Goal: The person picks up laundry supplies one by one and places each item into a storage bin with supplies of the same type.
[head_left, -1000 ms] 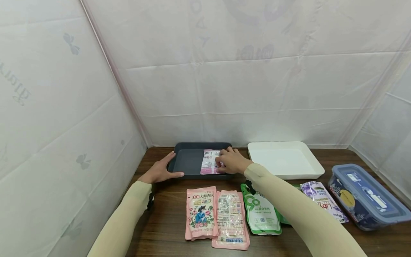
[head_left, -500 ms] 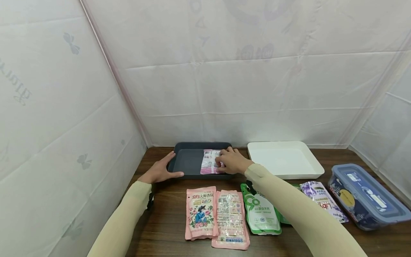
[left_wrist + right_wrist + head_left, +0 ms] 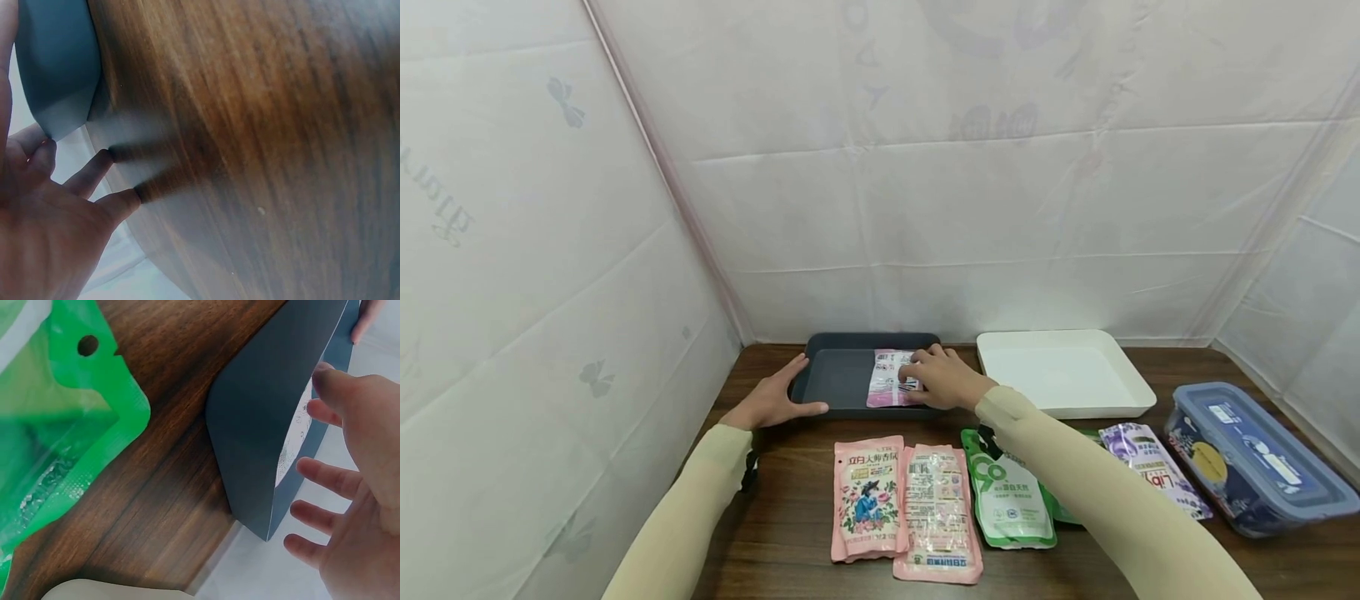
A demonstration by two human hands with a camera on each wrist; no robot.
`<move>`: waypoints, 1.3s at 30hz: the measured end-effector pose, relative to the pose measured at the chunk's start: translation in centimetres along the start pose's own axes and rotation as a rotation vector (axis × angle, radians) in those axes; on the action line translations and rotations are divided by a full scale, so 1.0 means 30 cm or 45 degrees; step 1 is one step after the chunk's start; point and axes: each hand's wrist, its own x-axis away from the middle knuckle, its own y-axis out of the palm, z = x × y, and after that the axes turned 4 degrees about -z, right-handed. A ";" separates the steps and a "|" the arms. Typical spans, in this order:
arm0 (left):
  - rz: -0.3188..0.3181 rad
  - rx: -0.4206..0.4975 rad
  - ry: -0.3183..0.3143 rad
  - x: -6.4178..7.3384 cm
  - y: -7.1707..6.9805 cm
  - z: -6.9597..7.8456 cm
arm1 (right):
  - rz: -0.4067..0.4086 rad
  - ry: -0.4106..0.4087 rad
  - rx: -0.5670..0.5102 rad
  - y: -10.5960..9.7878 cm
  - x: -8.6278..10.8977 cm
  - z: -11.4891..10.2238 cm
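Note:
A pink-and-white pouch (image 3: 889,379) lies printed side up in the right half of a dark grey tray (image 3: 835,377). My right hand (image 3: 946,379) reaches over the tray's right rim. Its thumb and index finger are at the pouch, and its other fingers spread loosely in the right wrist view. Whether thumb and finger press the pouch is hard to tell. At the tray's left end is my left hand (image 3: 775,398), thumb along the front rim and fingers extended by the left side. In the left wrist view, this hand (image 3: 56,219) has fingertips by the tray corner (image 3: 59,69).
Two pink pouches, one picture side up (image 3: 868,500) and one text side up (image 3: 937,512), overlap in front. A green pouch (image 3: 1011,504), a purple pouch (image 3: 1153,467) and a blue lidded box (image 3: 1262,454) lie rightward. A white tray (image 3: 1067,412) stands behind them.
My right hand has shifted very slightly left over the pouch. The left hand, tray and pouch appear to stay in place.

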 end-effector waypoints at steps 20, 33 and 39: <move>-0.033 0.071 0.006 0.024 -0.005 0.007 | 0.109 -0.186 -0.005 -0.027 0.074 -0.071; -0.027 0.076 -0.005 0.014 -0.012 0.009 | 0.122 -0.283 0.044 -0.005 0.080 -0.089; -0.035 0.072 -0.007 0.010 -0.013 0.009 | 0.135 -0.316 0.066 -0.002 0.087 -0.103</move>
